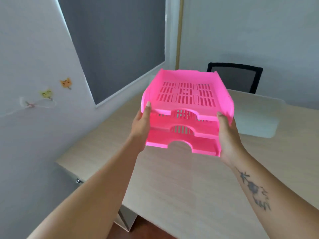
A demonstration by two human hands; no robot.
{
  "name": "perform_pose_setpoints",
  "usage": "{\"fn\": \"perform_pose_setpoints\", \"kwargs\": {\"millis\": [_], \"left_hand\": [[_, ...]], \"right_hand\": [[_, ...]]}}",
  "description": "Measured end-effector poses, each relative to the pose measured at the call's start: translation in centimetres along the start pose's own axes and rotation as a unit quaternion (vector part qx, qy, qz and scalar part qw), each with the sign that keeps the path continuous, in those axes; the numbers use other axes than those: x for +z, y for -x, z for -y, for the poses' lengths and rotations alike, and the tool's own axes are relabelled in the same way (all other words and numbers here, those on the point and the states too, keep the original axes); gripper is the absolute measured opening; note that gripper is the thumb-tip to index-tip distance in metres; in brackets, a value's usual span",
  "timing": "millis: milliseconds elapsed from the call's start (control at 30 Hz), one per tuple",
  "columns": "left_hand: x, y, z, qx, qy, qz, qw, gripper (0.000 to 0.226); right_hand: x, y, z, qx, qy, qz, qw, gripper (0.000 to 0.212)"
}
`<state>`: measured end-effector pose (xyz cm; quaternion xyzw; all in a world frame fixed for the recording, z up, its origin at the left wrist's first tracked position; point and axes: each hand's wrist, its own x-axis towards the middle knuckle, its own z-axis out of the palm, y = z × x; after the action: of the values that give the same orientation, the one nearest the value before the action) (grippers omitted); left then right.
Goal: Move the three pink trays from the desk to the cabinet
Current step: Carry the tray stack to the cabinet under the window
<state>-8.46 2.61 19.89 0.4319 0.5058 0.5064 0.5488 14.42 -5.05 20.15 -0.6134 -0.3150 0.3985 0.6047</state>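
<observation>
While the stack of three bright pink slotted plastic trays (pixel 187 107) hangs in the air above the pale wood-grain surface (pixel 172 178), both hands grip it from the sides: the left hand (pixel 140 127) is closed on the stack's left edge with its thumb hooked over the top tray's rim, and the right hand (pixel 227 133) is clamped on the right edge, thumb likewise on the upper tray and fingers hidden behind the plastic. All three trays ride together as one nested tier, tilted slightly and clear of the surface, so the lift looks done in a single load rather than three trips. What is left, as far as I can judge, is the whole carry and the set-down; no cabinet can be picked out with any certainty, though a panel with a small metal knob (pixel 79 180) shows at the lower left beside the surface's end. A black mesh-backed chair (pixel 235 76) stands beyond the far edge, and a translucent mat (pixel 259 116) lies on the surface under and behind the stack
</observation>
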Motion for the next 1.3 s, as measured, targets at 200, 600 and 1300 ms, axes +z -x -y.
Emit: {"fn": "perform_pose_setpoints", "kwargs": {"millis": [200,600,1300], "left_hand": [[-5.4,6.9,-7.4,0.074,-0.016,-0.132,0.988,0.063],[-24.4,31.6,-12.7,0.177,-0.014,-0.427,0.887,0.05],[-50.1,69.5,-6.8,0.145,-0.001,-0.618,0.773,0.07]], "right_hand": [[4.7,2.3,6.4,-0.06,-0.015,0.14,0.988,0.062],[22.0,22.0,8.2,-0.066,-0.06,0.458,0.885,0.035],[34.6,66.5,-2.0,-0.003,-0.071,0.674,0.735,0.047]]}}
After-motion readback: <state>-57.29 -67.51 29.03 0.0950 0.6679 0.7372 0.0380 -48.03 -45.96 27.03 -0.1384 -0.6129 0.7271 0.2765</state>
